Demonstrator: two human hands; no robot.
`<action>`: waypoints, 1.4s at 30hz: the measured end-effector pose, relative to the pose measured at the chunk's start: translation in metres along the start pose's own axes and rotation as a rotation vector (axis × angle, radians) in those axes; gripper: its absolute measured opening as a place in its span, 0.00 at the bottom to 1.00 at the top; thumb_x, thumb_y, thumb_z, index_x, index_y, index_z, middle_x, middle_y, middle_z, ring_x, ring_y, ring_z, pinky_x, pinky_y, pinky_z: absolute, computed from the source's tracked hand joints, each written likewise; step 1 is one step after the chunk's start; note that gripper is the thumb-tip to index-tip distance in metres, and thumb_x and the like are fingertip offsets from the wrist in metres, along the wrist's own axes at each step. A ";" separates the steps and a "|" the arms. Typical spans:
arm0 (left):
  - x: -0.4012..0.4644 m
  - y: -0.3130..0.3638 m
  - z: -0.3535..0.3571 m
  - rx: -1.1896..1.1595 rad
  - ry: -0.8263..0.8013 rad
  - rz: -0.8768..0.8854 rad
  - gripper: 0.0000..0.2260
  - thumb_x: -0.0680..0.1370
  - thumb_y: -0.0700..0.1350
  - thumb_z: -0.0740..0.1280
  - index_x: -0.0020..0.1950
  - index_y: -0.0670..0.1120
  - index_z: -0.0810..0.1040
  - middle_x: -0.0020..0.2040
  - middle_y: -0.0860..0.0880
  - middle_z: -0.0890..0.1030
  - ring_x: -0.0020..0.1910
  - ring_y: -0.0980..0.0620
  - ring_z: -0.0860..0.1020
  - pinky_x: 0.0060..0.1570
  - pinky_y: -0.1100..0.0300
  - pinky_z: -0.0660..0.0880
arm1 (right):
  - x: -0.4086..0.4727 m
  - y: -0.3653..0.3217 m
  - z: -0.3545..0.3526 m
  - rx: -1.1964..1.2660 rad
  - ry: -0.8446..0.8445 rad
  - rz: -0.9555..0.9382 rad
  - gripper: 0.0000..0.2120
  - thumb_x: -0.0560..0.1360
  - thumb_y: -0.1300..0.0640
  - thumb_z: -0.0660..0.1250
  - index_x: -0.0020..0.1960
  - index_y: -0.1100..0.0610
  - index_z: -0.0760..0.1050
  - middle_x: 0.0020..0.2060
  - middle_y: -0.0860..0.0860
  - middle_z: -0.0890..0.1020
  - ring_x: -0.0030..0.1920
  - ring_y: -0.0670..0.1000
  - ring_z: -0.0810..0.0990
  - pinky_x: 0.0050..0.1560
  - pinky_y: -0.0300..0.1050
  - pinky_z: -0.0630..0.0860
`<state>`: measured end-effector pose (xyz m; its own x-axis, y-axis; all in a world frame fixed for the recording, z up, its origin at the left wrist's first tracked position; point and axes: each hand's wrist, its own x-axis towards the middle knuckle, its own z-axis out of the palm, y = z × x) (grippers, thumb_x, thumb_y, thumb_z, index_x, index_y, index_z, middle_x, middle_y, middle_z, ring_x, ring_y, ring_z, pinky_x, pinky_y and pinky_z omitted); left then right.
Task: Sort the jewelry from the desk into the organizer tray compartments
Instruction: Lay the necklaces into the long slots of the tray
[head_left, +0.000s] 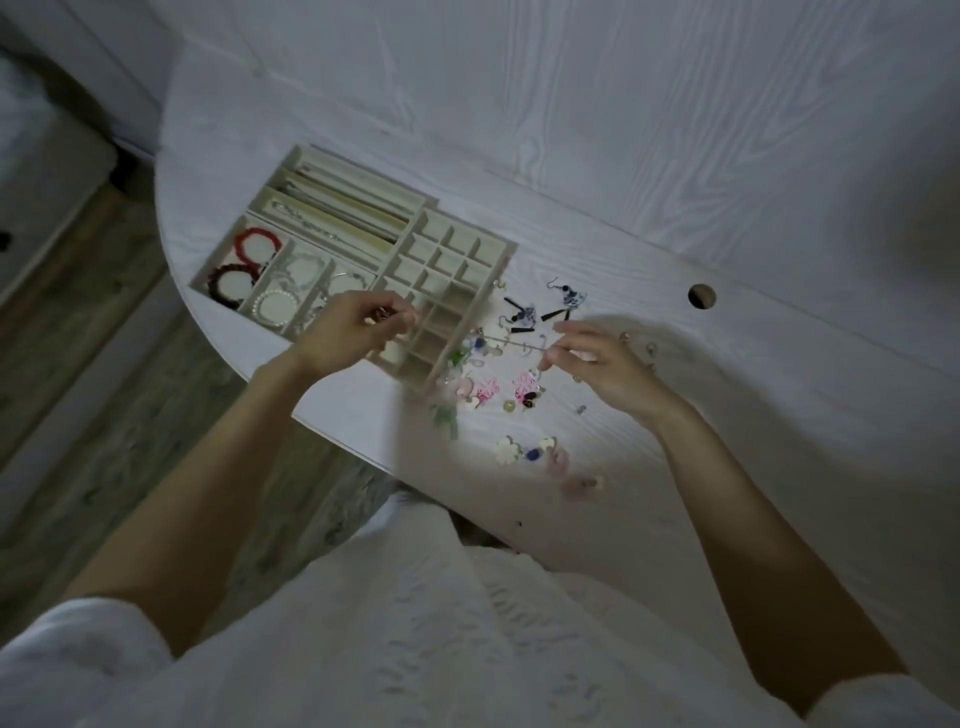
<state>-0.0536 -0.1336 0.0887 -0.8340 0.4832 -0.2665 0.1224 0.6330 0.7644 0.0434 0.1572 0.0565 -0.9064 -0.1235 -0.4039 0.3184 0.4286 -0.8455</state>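
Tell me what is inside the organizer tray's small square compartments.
The small square compartments of the beige organizer tray that show look bare. The left hand, pinching something small, covers the near ones, so their contents cannot be seen. Beaded bracelets lie in the larger compartments.

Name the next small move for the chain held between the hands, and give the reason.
Probably carry the thin chain, stretched between the left hand and right hand, to the long slot of the organizer tray, where another chain already lies.
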 end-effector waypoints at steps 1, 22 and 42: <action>-0.002 -0.011 -0.007 -0.021 0.005 -0.009 0.06 0.79 0.44 0.66 0.46 0.51 0.81 0.41 0.53 0.82 0.36 0.59 0.76 0.39 0.59 0.75 | 0.004 -0.004 0.001 -0.018 0.000 -0.006 0.09 0.79 0.51 0.62 0.46 0.50 0.80 0.63 0.45 0.69 0.67 0.43 0.63 0.66 0.44 0.59; 0.104 -0.203 -0.198 0.354 0.213 0.163 0.03 0.73 0.43 0.73 0.46 0.46 0.84 0.46 0.46 0.79 0.45 0.50 0.73 0.44 0.59 0.69 | 0.190 -0.114 0.147 -0.138 0.537 -0.018 0.06 0.74 0.64 0.69 0.49 0.62 0.82 0.43 0.56 0.84 0.42 0.49 0.78 0.44 0.27 0.70; 0.173 -0.224 -0.217 0.572 -0.102 0.390 0.07 0.74 0.45 0.72 0.49 0.44 0.83 0.38 0.42 0.81 0.36 0.43 0.77 0.38 0.58 0.69 | 0.223 -0.127 0.156 -0.448 0.502 0.042 0.06 0.74 0.58 0.68 0.48 0.56 0.83 0.42 0.52 0.84 0.43 0.51 0.80 0.45 0.44 0.73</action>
<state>-0.3420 -0.3234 -0.0012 -0.6204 0.7765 -0.1101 0.6900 0.6071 0.3942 -0.1564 -0.0646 0.0194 -0.9493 0.2861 -0.1299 0.3082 0.7671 -0.5626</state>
